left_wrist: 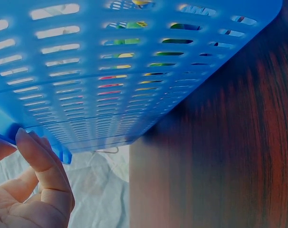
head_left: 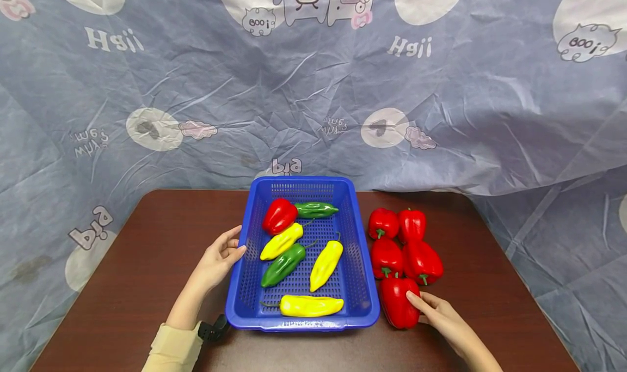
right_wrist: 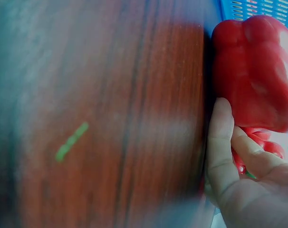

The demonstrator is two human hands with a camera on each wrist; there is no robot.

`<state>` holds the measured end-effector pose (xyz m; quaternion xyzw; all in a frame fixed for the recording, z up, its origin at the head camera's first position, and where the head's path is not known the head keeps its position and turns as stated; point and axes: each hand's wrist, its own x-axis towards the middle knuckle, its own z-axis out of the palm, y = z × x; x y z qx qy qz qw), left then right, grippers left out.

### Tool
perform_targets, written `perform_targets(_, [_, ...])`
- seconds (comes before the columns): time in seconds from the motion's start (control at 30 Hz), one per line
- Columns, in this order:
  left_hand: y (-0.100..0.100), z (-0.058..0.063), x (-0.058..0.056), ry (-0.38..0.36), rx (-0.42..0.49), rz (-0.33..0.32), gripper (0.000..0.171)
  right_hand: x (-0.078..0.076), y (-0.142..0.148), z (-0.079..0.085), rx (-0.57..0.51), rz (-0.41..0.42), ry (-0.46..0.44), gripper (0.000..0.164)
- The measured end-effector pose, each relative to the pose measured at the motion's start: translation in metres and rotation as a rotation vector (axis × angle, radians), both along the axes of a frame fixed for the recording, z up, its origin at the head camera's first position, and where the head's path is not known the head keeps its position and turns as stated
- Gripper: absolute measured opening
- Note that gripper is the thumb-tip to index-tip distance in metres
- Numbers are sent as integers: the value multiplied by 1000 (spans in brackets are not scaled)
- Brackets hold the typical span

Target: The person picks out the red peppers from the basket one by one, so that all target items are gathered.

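A blue plastic basket (head_left: 302, 322) stands in the middle of the table. My left hand (head_left: 219, 258) holds its left rim, with thumb and fingertips at the edge; in the left wrist view the curled fingers (left_wrist: 46, 175) meet the rim beside the slotted wall. Inside lie a red bell pepper (head_left: 280, 216), two green peppers (head_left: 284, 265) and three yellow peppers (head_left: 326, 266). To the right of the basket, my right hand (head_left: 443, 318) grips the nearest red bell pepper (head_left: 399, 304), thumb on top and fingers at its right side. That pepper's lobed end faces the right wrist camera.
Several more red bell peppers (head_left: 387, 256) cluster beyond the gripped one, close to the basket's right wall. The brown wooden table (head_left: 122, 296) has a patterned grey-blue cloth (head_left: 294, 89) hanging behind it. A small green strip (right_wrist: 72, 141) shows on the wood in the right wrist view.
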<state>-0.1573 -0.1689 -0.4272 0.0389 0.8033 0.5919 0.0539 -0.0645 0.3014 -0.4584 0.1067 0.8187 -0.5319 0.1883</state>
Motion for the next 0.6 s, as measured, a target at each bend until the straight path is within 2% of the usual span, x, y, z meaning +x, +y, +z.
perform_targets(0.3, [0,0,0,-1,-2,9,58,-1,4,4,17,4,42,63])
perform_targets(0.47, [1,0,0,-2,-12,13,58,0,13,21,-8,29,51,62])
perform_targets(0.6, [1,0,0,-5,-10,12,58,2,20,36,-29,98,76,59])
